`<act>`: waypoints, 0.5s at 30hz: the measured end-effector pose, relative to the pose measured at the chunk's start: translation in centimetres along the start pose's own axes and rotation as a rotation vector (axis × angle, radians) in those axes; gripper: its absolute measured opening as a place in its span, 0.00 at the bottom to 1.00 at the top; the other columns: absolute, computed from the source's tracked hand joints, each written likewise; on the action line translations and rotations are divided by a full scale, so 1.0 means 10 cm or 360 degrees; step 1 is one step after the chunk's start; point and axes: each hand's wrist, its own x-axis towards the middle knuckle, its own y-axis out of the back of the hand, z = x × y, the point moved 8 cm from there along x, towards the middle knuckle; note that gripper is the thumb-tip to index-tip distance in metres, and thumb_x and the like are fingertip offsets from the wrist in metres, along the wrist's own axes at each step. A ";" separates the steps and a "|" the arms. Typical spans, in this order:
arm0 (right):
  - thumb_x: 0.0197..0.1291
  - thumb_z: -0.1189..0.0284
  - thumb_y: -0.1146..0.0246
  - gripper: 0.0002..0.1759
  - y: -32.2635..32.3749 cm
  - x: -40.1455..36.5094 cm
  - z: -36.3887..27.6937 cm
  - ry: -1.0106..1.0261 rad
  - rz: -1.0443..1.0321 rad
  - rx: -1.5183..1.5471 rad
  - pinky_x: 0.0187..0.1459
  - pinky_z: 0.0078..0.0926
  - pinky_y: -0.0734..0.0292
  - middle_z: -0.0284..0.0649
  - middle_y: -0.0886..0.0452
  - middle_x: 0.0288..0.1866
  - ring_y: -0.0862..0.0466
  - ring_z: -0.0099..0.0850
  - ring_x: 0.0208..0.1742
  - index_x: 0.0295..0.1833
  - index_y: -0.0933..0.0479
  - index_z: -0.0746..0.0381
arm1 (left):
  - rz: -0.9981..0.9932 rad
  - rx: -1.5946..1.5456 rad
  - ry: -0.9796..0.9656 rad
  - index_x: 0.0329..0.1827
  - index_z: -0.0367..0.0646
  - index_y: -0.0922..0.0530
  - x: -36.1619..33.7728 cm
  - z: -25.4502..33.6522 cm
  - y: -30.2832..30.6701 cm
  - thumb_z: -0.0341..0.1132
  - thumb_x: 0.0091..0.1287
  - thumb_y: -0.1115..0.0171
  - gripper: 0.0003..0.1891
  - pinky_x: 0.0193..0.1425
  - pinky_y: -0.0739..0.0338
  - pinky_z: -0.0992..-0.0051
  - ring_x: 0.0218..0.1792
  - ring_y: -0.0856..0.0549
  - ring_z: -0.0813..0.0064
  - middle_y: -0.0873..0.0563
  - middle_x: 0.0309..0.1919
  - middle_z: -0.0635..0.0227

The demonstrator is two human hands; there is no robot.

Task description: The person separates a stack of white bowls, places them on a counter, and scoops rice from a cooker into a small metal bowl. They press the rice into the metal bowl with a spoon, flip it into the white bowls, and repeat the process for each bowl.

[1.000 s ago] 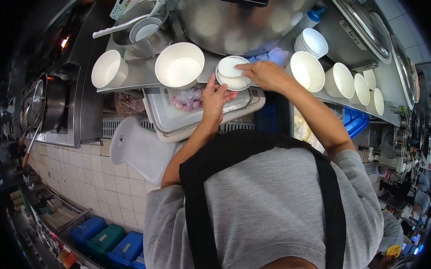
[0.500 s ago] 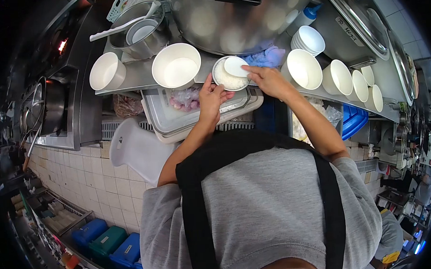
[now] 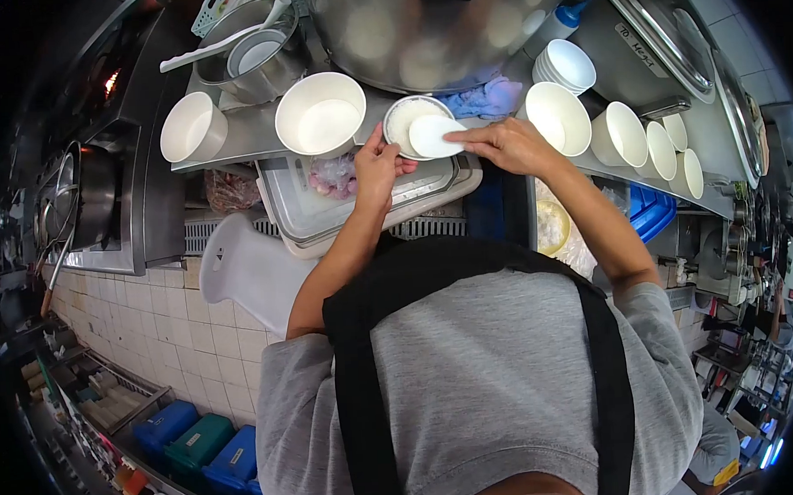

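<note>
My left hand (image 3: pixel 378 170) is closed on the near left side of a small round bowl (image 3: pixel 387 117), held at the counter's front edge. White rice (image 3: pixel 402 122) fills the bowl. Between the fingers and thumb of my right hand (image 3: pixel 509 147) is a white rice paddle (image 3: pixel 431 137). Its flat, rounded blade lies over the right part of the rice and hides it. White tubs stand on both sides, one (image 3: pixel 321 115) to the left and another (image 3: pixel 557 119) to the right. A bluish cloth (image 3: pixel 487 99) lies behind my right hand.
A large steel pot (image 3: pixel 432 56) stands behind the bowl. At the upper left, a smaller pot (image 3: pixel 270 83) holds a white long-handled utensil (image 3: pixel 228 49). Several more tubs (image 3: pixel 620 135) and stacked bowls (image 3: pixel 571 66) are at the right. Below the counter sits a lidded container (image 3: pixel 298 218).
The paddle has moved from the far right of the bowl to lower over its near right part. My right hand came slightly nearer, while my left hand keeps hold of the bowl.
</note>
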 end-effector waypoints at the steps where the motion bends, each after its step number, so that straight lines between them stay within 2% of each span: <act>1: 0.64 0.57 0.44 0.17 -0.03 0.02 0.02 0.0042 -0.0043 -0.0023 0.39 0.37 0.22 0.43 0.16 0.33 0.16 0.41 0.32 0.58 0.24 0.32 | -0.0008 0.0067 -0.0038 0.70 0.34 0.39 0.04 -0.01 0.02 0.21 0.62 0.50 0.29 0.26 0.19 0.78 0.23 0.16 0.72 0.22 0.31 0.65; 7: 0.64 0.57 0.44 0.16 -0.22 0.16 0.04 -0.0091 -0.0204 -0.0051 0.40 0.38 0.21 0.39 0.15 0.35 0.16 0.40 0.35 0.57 0.24 0.29 | -0.0025 0.0350 -0.0090 0.69 0.35 0.37 0.08 0.07 0.02 0.22 0.64 0.50 0.27 0.25 0.20 0.80 0.22 0.18 0.76 0.18 0.34 0.62; 10: 0.65 0.59 0.44 0.16 -0.07 0.23 -0.05 -0.0069 -0.0160 -0.0165 0.42 0.38 0.21 0.40 0.15 0.37 0.16 0.41 0.38 0.57 0.23 0.31 | -0.0056 0.0317 -0.0030 0.69 0.36 0.36 0.12 0.03 0.03 0.23 0.64 0.51 0.27 0.26 0.20 0.80 0.22 0.18 0.75 0.17 0.35 0.60; 11: 0.65 0.60 0.45 0.16 0.08 0.23 -0.17 -0.0158 -0.0270 -0.0230 0.45 0.39 0.22 0.41 0.15 0.40 0.16 0.42 0.42 0.57 0.23 0.35 | -0.0077 0.0291 -0.0015 0.69 0.36 0.36 0.14 0.04 0.00 0.23 0.65 0.51 0.26 0.26 0.20 0.80 0.22 0.17 0.75 0.17 0.35 0.59; 14: 0.65 0.60 0.45 0.17 0.11 0.39 -0.08 -0.0149 -0.0023 -0.0052 0.48 0.40 0.23 0.43 0.16 0.44 0.17 0.44 0.45 0.59 0.23 0.39 | -0.0061 0.0239 0.0038 0.69 0.36 0.37 0.09 0.02 -0.02 0.24 0.65 0.51 0.27 0.27 0.19 0.80 0.23 0.17 0.74 0.16 0.34 0.60; 15: 0.65 0.60 0.45 0.17 0.01 0.40 -0.04 -0.0158 -0.0037 -0.0014 0.48 0.40 0.23 0.44 0.16 0.45 0.17 0.45 0.46 0.59 0.24 0.40 | -0.0081 0.0186 0.0059 0.70 0.35 0.39 0.08 0.03 -0.04 0.23 0.64 0.51 0.28 0.26 0.19 0.79 0.23 0.17 0.73 0.18 0.33 0.61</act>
